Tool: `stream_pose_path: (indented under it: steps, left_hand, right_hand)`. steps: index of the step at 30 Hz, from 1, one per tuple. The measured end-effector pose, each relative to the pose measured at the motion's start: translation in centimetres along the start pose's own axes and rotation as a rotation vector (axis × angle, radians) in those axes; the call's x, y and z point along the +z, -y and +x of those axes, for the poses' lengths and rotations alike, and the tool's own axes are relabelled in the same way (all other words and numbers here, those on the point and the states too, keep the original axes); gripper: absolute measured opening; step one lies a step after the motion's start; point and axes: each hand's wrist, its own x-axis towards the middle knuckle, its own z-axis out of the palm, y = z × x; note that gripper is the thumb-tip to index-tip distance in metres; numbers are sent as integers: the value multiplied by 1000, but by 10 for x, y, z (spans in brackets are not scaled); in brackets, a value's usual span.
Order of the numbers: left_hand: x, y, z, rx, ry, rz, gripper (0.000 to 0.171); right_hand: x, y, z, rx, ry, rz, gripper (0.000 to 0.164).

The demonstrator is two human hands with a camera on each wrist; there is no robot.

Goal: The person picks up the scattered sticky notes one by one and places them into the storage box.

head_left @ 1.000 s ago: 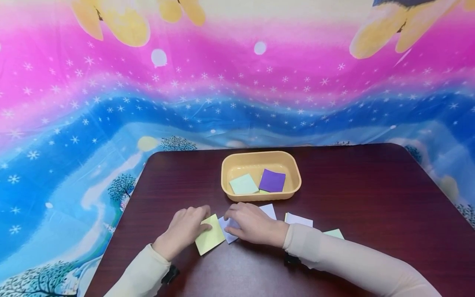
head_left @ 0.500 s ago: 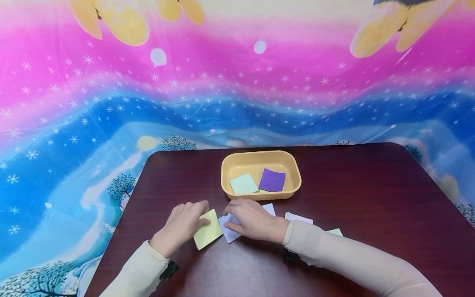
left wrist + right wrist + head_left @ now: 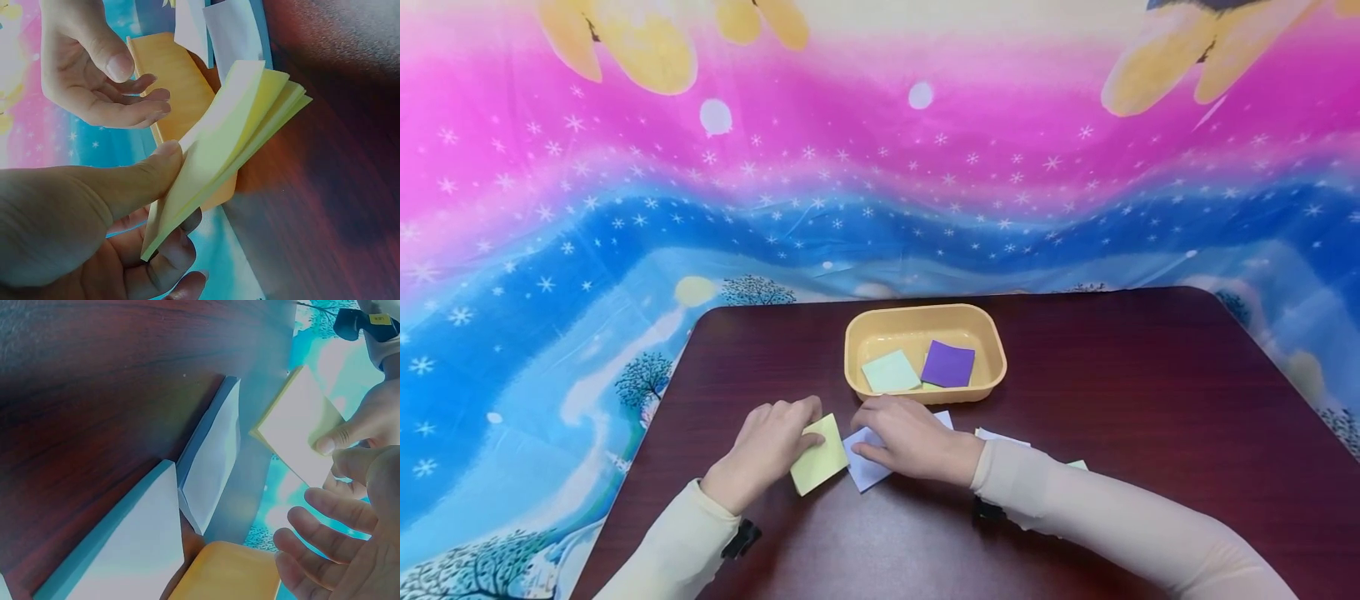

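Observation:
My left hand point(image 3: 762, 446) pinches a pad of yellow sticky notes point(image 3: 824, 457) by its edge, thumb on top and fingers beneath. In the left wrist view the sheets of this pad point(image 3: 219, 144) fan apart at the far end, raised off the table. My right hand point(image 3: 913, 440) hovers just to the right, fingers loosely bent and nothing between them, as the right wrist view of the hand point(image 3: 331, 544) shows. Under it lies a lavender sticky-note pad point(image 3: 867, 471), partly covered. A second lavender pad point(image 3: 946, 420) peeks out behind the right wrist.
A yellow plastic basket point(image 3: 852, 358) stands behind the hands, holding a pale green pad point(image 3: 891, 372) and a purple pad point(image 3: 949, 364). Right of the hands, a whitish pad point(image 3: 1000, 436) and a green pad point(image 3: 1079, 465) are mostly hidden by the right sleeve.
The left hand has lifted the yellow pad slightly up and away from the body. My right hand has risen a little over the lavender pad, its fingers still loose.

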Motion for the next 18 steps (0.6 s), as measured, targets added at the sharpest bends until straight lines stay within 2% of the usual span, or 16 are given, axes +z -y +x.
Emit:
stream_pose_path:
  steps: [18]
  left_hand:
    - [-14,-3,9,25,-30,3,30]
  right_hand:
    - [-12,1,4,-5,-30,-23,23]
